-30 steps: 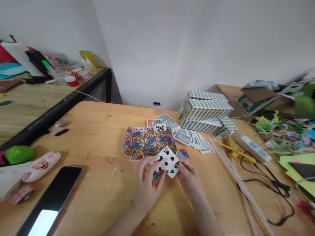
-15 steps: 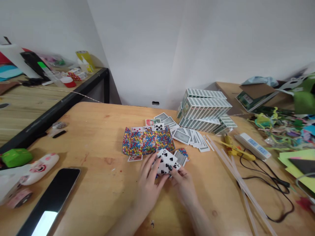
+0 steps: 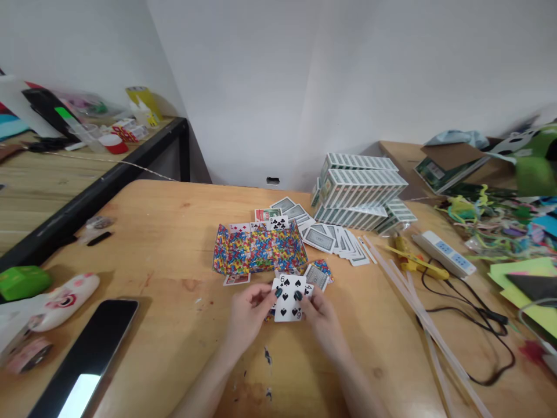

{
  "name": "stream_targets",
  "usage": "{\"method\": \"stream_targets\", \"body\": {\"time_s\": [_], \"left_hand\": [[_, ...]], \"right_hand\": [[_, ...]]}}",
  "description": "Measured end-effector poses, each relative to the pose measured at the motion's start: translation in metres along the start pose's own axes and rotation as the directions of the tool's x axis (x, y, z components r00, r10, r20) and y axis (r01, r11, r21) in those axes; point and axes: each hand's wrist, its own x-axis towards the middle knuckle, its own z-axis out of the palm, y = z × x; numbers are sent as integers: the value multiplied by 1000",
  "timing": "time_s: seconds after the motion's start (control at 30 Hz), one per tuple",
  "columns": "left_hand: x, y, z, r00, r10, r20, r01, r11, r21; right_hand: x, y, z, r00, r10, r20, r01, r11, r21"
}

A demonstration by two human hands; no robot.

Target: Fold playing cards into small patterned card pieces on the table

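Six of spades [image 3: 288,303] — between left fingers [image 3: 256,292] and right fingers [image 3: 319,300]

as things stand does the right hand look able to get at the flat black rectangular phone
Probably not directly: the left hand lies between the right hand and the flat black phone, and the right hand also pinches the white six-of-spades playing card.
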Motion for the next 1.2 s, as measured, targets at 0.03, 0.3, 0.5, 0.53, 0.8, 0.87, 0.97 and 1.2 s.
{"method": "stream_targets", "body": {"time_s": [0.03,0.3,0.5,0.53,0.8,0.87,0.97,1.2], "left_hand": [[0,1,-1,1000,-9,-5,9,1000,2],[-3,5,3,998,-38,-45,39,999,13],[-4,1,5,996,-56,-64,59,997,44],[-4,1,5,996,-56,-63,60,997,57],[-3,-1,5,997,-46,-55,53,991,125],[-3,-1,5,997,-47,-56,54,990,132],[-2,-2,5,997,-42,-60,50,991,125],[-1,-6,5,998,-51,-29,54,993,108]], "right_hand": [[-1,-2,1,1000,-4,0,4,1000,-17],[-1,-5,1,1000,-15,-19,13,998,-57],[1,1,-3,999,-38,-32,36,996,-88],[0,0,-3,999,-49,-20,47,994,-102],[-1,-4,-4,999,-30,45,35,994,-107],[-2,-3,-4,999,-34,37,38,993,-114],[-2,-1,-5,999,-30,36,34,994,-106],[0,-1,-5,999,-8,31,11,996,-85]]}}
